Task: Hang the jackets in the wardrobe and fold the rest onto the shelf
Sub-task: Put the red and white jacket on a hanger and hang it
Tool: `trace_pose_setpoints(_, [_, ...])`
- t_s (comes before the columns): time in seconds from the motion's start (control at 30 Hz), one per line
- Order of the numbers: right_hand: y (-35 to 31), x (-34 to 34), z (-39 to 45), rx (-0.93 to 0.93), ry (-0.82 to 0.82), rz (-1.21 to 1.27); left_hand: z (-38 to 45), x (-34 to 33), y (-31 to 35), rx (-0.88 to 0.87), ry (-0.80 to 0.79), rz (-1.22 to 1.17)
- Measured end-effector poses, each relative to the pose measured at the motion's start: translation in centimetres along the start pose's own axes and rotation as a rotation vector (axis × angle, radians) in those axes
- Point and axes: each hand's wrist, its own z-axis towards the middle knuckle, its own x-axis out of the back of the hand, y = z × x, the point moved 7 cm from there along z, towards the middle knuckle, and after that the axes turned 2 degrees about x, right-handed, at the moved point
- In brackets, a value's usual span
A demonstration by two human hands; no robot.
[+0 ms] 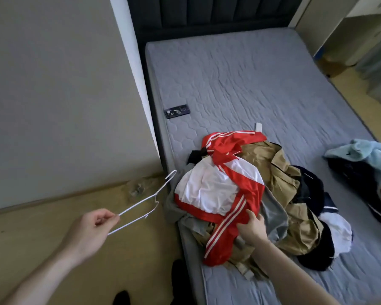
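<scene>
A heap of clothes (279, 194) lies on the mattress (240, 80) near its left edge, a track jacket (220, 190) on top. A phone (177, 111) rests behind the heap, by the same edge. A second pile (365, 170) sits to the right, apart. Left of the bed, over the floor (42, 227), the left hand (90, 230) holds a wire hanger (145, 205); the right hand (252, 225) rests on the jacket.
</scene>
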Motion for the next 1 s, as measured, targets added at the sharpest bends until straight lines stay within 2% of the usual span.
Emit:
trace_pose_setpoints(0.17, [-0.5, -0.7, 8.8, -0.011, 0.018, -0.095, 4.3, -3.9, -0.2, 0.045, 0.037, -0.029])
trace_pose_setpoints(0.3, [0.5, -1.8, 14.1, -0.066, -0.049, -0.112, 6.3, -5.6, -0.9, 0.049, 0.048, -0.023])
trace_pose_setpoints(0.37, [0.7, -2.3, 15.9, -0.08, -0.092, -0.115, 6.8, -5.7, -1.2, 0.047, 0.062, -0.013])
trace_pose_setpoints(0.5, [0.8, -1.7, 18.1, -0.091, -0.013, -0.102, 6.8, -5.2, -1.9, 0.056, 0.075, -0.018])
trace_pose_setpoints(0.6, [0.9, -2.4, 19.4, -0.099, -0.052, -0.03, 6.9, -5.1, -2.8, 0.069, 0.075, -0.011])
trace_pose_setpoints(0.7, [0.9, -3.1, 19.1, -0.085, -0.041, 0.049, 7.0, -5.0, -3.7, 0.076, 0.096, -0.017])
trace_pose_setpoints(0.8, [0.0, -2.6, 16.7, 0.015, 0.085, 0.124, 6.3, -5.0, -4.4, 0.08, 0.102, -0.033])
trace_pose_setpoints(0.93, [-3.0, -0.7, 9.0, 0.133, 0.32, 0.351, 3.6, -3.6, -4.4, 0.064, 0.118, -0.076])
trace_pose_setpoints(1.0, [-4.9, -0.6, 4.2, 0.201, 0.34, 0.457, 1.6, -2.2, -4.5, 0.065, 0.137, -0.093])
